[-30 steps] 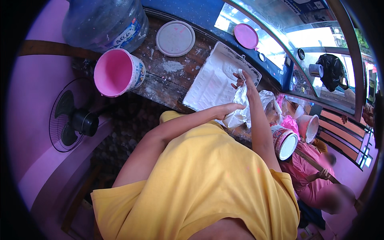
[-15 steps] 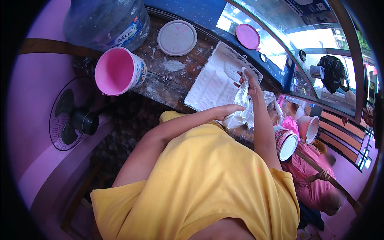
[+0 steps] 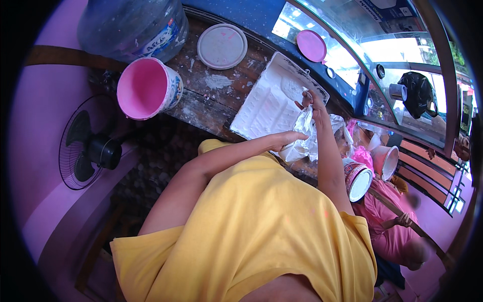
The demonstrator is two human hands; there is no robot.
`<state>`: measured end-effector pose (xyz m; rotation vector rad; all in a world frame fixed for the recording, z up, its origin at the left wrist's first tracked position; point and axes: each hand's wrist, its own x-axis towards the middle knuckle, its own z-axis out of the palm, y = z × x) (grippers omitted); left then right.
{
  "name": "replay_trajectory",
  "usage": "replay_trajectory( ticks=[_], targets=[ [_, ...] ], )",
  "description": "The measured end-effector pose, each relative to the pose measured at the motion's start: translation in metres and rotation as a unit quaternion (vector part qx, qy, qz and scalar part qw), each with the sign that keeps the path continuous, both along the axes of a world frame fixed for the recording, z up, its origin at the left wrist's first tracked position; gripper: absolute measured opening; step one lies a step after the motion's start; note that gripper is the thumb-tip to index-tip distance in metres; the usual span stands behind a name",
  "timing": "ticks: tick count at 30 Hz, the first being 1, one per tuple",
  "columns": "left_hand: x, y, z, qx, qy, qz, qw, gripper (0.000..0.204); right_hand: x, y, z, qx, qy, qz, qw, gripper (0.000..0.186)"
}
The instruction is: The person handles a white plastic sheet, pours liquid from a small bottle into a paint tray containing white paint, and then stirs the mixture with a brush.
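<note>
A crumpled white plastic bag (image 3: 300,132) hangs over the near right corner of a white paint tray (image 3: 264,103). My left hand (image 3: 291,139) is closed on the lower part of the bag, thumb lying along it. Above the tray's right side, my right hand (image 3: 314,103) has its fingers curled at the bag's upper end. Whitish smears show on its fingertips. The tray is coated in white, with a ribbed slope and a round mark near its far end. Part of the bag is hidden behind my right forearm.
Left on the paint-stained wooden table (image 3: 201,108) are a pink-lined bucket (image 3: 143,88), a large water jug (image 3: 133,27) and a round lid (image 3: 222,46). A standing fan (image 3: 103,151) is at left. Two containers and a person in pink (image 3: 387,216) are at right.
My right hand has slid slightly, and the strip of plastic that rose between its fingers is now lower. My left hand stays in place on the bag.
</note>
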<state>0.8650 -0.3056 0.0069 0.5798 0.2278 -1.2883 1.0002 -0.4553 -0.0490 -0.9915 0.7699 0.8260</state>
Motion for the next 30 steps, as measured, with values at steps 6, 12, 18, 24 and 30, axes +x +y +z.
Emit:
replay_trajectory(
  ticks=[6,12,18,24,30],
  targets=[
    [-0.002,-0.004,-0.01,-0.024,0.001,-0.004,1.0,0.038,0.001,-0.001,-0.001,-0.008,-0.011,0.041,0.999,0.025],
    [-0.002,0.002,0.001,-0.044,-0.017,-0.004,0.999,0.042,0.002,-0.002,-0.005,-0.014,-0.018,0.053,0.998,0.024],
    [-0.007,0.009,0.004,-0.089,-0.02,0.023,0.996,0.043,0.003,-0.004,-0.003,0.002,-0.01,0.047,0.999,0.023],
    [-0.001,0.013,0.002,-0.065,0.056,-0.003,0.996,0.042,-0.003,0.022,0.023,-0.095,-0.013,0.065,0.993,0.028],
    [-0.009,0.0,-0.003,-0.035,-0.011,0.031,0.999,0.041,-0.005,0.015,0.019,-0.107,-0.031,0.124,0.986,0.033]
  ],
)
